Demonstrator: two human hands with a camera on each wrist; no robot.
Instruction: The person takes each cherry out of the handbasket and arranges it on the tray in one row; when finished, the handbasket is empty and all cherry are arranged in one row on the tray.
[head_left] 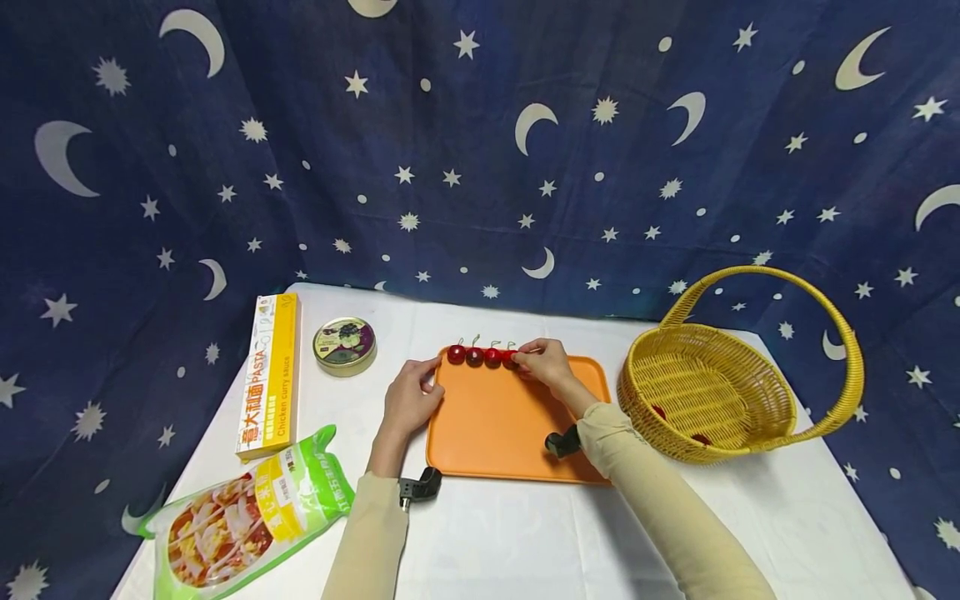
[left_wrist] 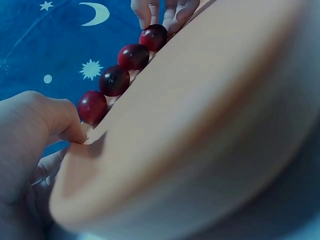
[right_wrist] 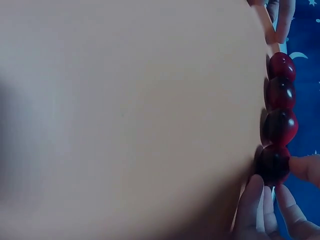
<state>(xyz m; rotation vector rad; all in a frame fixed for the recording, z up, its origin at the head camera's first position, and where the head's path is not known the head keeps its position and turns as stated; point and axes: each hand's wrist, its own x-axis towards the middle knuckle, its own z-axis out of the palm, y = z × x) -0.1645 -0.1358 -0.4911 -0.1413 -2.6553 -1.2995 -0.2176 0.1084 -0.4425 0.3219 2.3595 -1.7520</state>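
I see the left hand (head_left: 411,400) gripping the corner of an orange rectangular tray (head_left: 495,425), lower fingers partly hidden. Four round dark-red cherries (head_left: 475,357) line the tray's far edge; the right hand (head_left: 551,365) pinches the rightmost, fingers partly covering it.

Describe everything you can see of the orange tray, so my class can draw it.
The orange tray is a shallow rectangle with rounded corners and a low raised rim, smooth and plain, apparently plastic. It lies flat on a white cloth. The left grip holds it by the far-left corner. Four red cherries sit in a row along its far edge, starting near that corner; the right grip pinches the rightmost. A sleeve hides the near-right corner.
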